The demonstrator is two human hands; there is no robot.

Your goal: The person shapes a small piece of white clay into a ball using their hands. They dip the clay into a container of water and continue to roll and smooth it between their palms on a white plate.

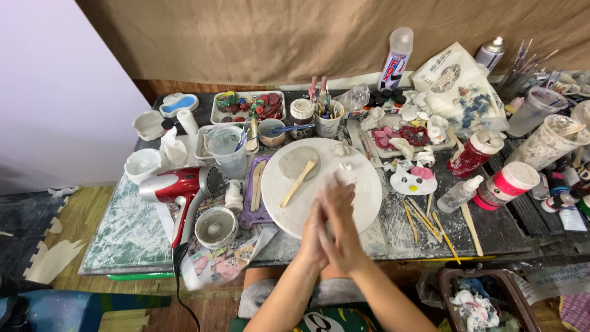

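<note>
— Clay-white round board sits at the bench's near edge; we press our left hand and right hand together, palms flat, over it.

— Holding anything?

— We cannot tell. A wooden stick lies on the grey clay disc; a red hairdryer lies leftward.

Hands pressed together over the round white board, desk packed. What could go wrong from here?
1. The left hand and right hand meet palm to palm at the near rim of the round board; a wide elbow could knock the small bowl beside it.
2. The hair dryer lies close to the plastic cup; a tipped cup might spill onto it.
3. The loose wooden stick may roll off.
</note>
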